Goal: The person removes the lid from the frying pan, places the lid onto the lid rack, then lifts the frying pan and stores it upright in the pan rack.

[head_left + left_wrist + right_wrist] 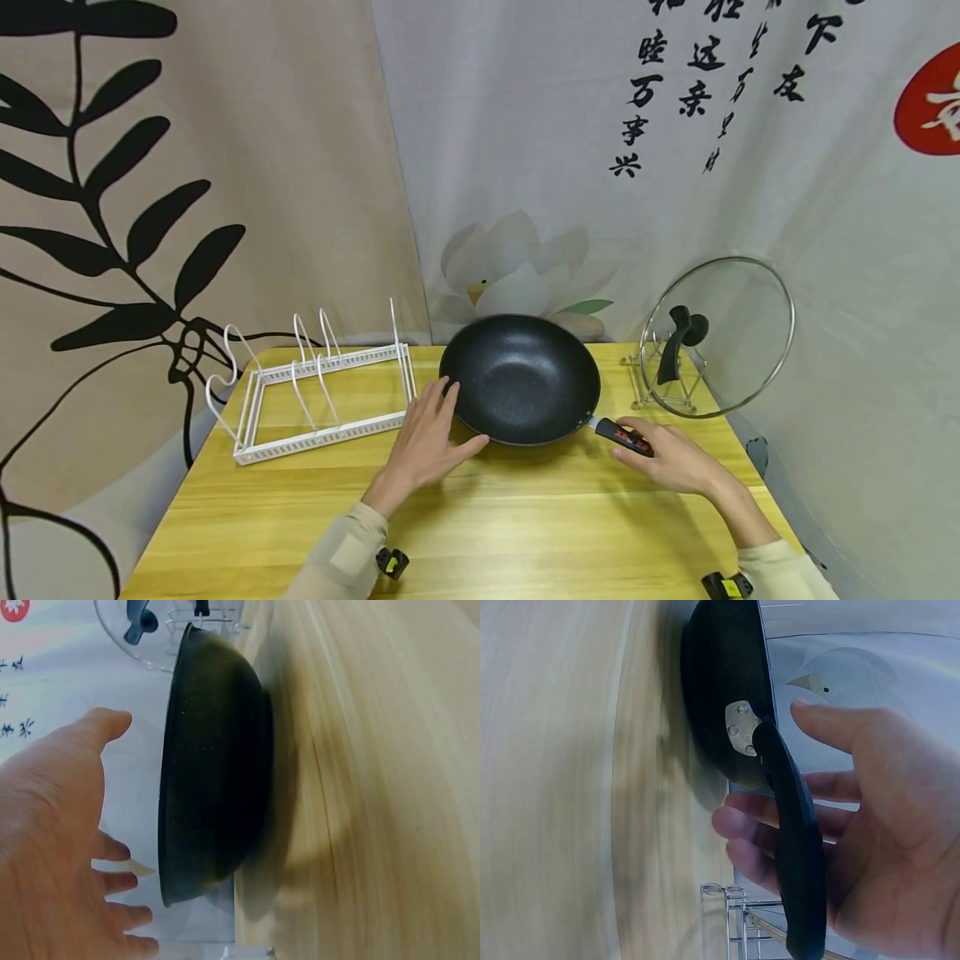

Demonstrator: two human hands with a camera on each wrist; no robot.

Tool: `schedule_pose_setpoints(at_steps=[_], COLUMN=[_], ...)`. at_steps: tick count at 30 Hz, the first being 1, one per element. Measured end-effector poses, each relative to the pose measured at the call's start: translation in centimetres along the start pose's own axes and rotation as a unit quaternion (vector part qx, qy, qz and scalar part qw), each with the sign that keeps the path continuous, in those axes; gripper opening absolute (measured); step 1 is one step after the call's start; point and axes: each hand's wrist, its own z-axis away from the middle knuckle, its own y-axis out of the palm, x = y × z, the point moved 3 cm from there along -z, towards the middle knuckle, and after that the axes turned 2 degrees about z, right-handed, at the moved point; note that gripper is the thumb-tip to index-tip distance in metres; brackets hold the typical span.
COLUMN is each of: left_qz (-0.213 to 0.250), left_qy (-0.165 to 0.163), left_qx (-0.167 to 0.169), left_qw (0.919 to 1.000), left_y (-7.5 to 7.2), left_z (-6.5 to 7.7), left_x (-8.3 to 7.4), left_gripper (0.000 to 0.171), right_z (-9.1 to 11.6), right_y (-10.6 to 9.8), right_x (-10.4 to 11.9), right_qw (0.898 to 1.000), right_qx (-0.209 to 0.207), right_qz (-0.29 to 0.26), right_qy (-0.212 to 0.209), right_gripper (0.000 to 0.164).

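Spreading our empty left hand by the wok, our right hand half-spread around its ungripped handle, we risk tipping it through a one-sided lift.

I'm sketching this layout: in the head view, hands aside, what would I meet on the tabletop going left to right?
White rack → black pan → clear glass lid.

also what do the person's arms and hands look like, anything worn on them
The left sleeve and right sleeve are light beige, stopping short of the hands. A small black-and-yellow device shows beside the left one, a similar device beside the right. The left hand and right hand wear no gloves.
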Motion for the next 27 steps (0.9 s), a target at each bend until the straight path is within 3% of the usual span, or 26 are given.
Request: schedule_pose_setpoints(at_steps=[8, 27], left_qz=[0.009, 0.015], left_qy=[-0.02, -0.069], left_qx=[0.0, -0.013], left_qw=[0.9998, 0.9974], left_y=[0.6, 1.6], left_z=[0.1, -0.1], left_x=[0.2, 0.4], left_gripper=[0.116, 0.116], right_z=[-0.3, -0.4], right_y=[0.2, 0.7], right_x=[-0.2, -0.4], right_qw=[1.0, 1.0], right_qx=[-0.012, -0.018], right_qz=[-0.005, -0.017], right_qy=[-0.004, -0.008], right_gripper=[0.066, 0.054])
